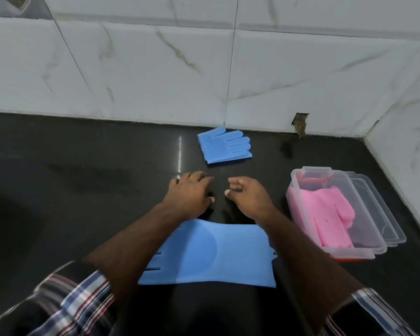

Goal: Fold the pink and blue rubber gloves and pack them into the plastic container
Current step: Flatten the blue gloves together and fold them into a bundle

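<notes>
A folded blue glove [223, 147] lies on the black counter near the back wall. A second blue glove [211, 253] lies flat and unfolded close to me, its fingers pointing left under my left forearm. Pink gloves [330, 212] sit inside the clear plastic container [298, 180] at the right. My left hand [189, 192] and my right hand [247, 195] hover side by side over the bare counter between the two blue gloves. Both hold nothing, with fingers loosely curled.
The container's clear lid [383, 214] lies right beside it on the black counter [83, 178]. White marble-look tiled walls [155, 69] close off the back and right side. A chipped hole [300, 123] marks the wall base.
</notes>
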`<state>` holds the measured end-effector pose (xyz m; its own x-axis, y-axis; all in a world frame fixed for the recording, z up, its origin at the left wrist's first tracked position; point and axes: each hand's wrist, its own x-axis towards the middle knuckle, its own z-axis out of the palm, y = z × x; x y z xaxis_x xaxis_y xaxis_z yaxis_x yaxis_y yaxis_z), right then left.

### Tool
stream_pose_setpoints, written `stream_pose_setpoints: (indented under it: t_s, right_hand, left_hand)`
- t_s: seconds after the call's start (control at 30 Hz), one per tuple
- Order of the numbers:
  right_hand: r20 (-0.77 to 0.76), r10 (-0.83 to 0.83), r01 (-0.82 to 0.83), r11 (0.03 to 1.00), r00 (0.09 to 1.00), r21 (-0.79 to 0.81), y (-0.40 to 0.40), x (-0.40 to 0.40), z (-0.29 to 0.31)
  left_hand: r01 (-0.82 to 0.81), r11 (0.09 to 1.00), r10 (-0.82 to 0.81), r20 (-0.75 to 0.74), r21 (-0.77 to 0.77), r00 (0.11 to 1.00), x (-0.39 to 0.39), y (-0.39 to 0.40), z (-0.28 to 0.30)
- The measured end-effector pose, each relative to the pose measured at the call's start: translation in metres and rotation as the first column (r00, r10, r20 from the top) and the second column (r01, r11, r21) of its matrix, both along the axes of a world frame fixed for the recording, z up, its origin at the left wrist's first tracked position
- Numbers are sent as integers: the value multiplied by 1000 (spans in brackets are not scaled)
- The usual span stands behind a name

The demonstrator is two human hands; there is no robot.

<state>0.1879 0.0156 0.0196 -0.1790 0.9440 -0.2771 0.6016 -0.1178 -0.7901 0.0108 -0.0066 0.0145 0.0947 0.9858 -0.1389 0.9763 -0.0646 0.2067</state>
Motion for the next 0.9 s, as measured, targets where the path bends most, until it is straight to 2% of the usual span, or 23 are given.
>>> stream_pose_setpoints:
  t_s: [0.07, 0.13, 0.3, 0.43, 0.63, 0.7, 0.8, 0.9]
  right_hand:
    - [-159, -141, 124, 986, 977, -108, 23, -6, -7]
    - [-229, -232, 200, 967, 945, -156, 40, -11, -9]
    - [-389, -342, 241, 928, 856, -284, 70, -17, -3]
    - [-415, -336, 206, 922, 846, -328, 85, -20, -6]
    - [-451, -477, 253, 845, 754, -471, 101, -27, -5]
    - [-456, -461, 249, 857, 761, -451, 103, -28, -4]
    - [-434, -391, 270, 910, 812, -315, 104, -30, -1]
    - [-435, -303, 262, 953, 848, -153, 103, -28, 7]
  left_hand:
    - [-12, 999, 11, -32, -32, 999, 1, 22, -2]
    - [-32, 998, 30, -43, -52, 999, 1, 39, -4]
    - [-57, 994, 56, -7, -99, 998, 5, 67, -7]
    - [-55, 991, 58, 21, -118, 998, 6, 77, -8]
    - [-85, 987, 98, 90, -138, 991, 6, 88, -4]
    - [-97, 984, 114, 111, -152, 987, 6, 91, -3]
    - [-99, 983, 128, 197, -152, 972, 4, 95, 1]
    - [-60, 998, 55, 253, 13, 966, -2, 100, 15]
